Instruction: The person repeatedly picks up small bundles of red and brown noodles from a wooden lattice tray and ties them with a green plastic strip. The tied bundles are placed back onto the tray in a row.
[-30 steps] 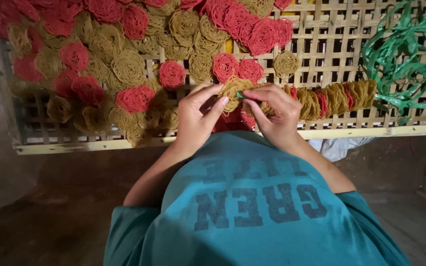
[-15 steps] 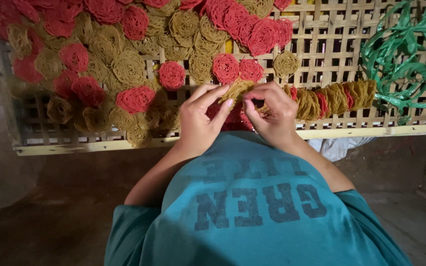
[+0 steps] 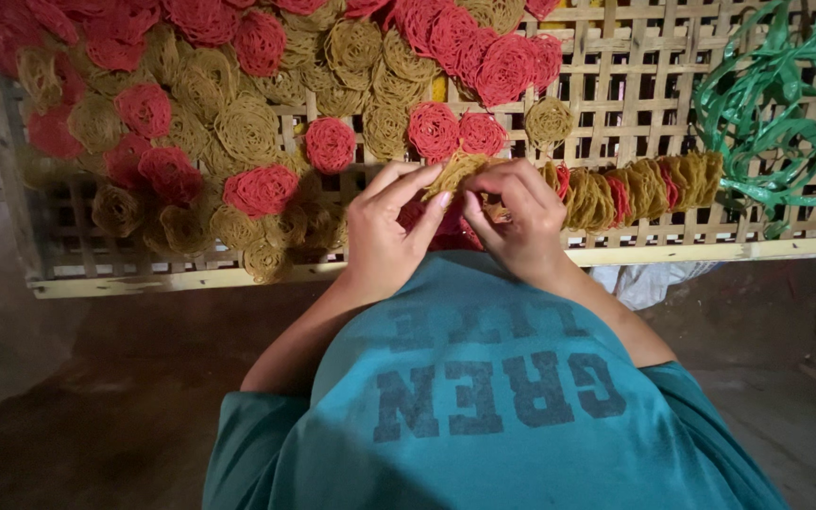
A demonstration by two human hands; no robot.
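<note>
1. Since the earlier frame, both hands have barely shifted.
2. Left hand (image 3: 389, 231) and right hand (image 3: 514, 219) pinch a tan noodle disc (image 3: 453, 172), seemingly closed on it, just above the woven tray (image 3: 635, 90) front edge.

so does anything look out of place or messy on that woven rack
Nothing stands out. Red and tan noodle discs lie loosely heaped on the woven bamboo rack, a neat row stands on edge, and both hands hold one tan disc.
</note>
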